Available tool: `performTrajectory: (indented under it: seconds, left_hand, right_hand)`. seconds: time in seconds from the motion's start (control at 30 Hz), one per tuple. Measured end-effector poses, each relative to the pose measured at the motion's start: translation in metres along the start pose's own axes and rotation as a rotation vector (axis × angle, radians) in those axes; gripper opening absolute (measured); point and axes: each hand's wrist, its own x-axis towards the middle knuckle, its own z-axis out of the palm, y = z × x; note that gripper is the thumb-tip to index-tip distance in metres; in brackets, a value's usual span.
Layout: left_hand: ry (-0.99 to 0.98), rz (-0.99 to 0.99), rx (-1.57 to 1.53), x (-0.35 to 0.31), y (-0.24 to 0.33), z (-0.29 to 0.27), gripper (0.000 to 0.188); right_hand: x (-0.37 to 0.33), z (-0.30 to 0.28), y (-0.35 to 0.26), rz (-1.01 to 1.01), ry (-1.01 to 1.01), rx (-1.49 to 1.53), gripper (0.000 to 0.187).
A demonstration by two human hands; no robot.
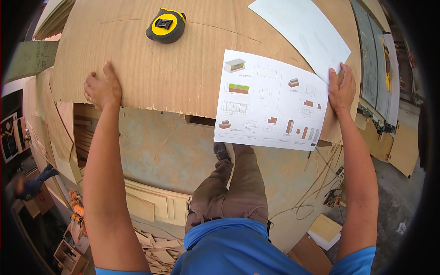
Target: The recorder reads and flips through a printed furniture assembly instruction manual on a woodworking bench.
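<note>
A wide plywood sheet (192,82) lies in front of me. My left hand (104,89) rests on its near left part, holding nothing, with the thumb apart from the bent fingers. At the right, my right hand (343,89) lies over the sheet with thumb and fingers apart. Its fingertips are at the lower corner of a blank pale sheet (305,32), close by the right edge of a printed drawing (270,114). This drawing shows furniture views and overhangs the plywood's near edge. A yellow and black tape measure (166,26) sits on the plywood, farther away between my hands.
A grey machine table (373,68) stands along the right. Below are stacked wood panels (156,201), a scrap wood pile (160,247) and a loose cable (305,211). Orange power tools (76,204) lie at the lower left, where another person (34,185) appears blurred.
</note>
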Motion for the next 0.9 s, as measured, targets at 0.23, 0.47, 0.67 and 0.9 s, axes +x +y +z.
performTrajectory:
  seconds: [0.23, 0.47, 0.67, 0.9]
  left_hand:
    - [-0.01, -0.004, -0.01, -0.0022, 0.0013, -0.0016, 0.086]
    - [-0.001, 0.001, -0.005, -0.0013, 0.0018, -0.0024, 0.085]
    - [-0.011, 0.01, -0.007, -0.0045, 0.0028, -0.0035, 0.084]
    - [-0.001, -0.008, -0.015, -0.0049, 0.004, -0.0034, 0.085]
  right_hand:
    - [-0.0001, 0.0001, -0.0006, 0.002, 0.0, 0.006, 0.059]
    - [0.001, 0.0012, 0.0013, -0.017, 0.011, 0.0, 0.059]
    - [-0.0001, -0.0002, -0.0004, 0.014, -0.02, 0.006, 0.059]
    - [-0.0001, -0.001, -0.0025, 0.016, -0.011, 0.009, 0.059]
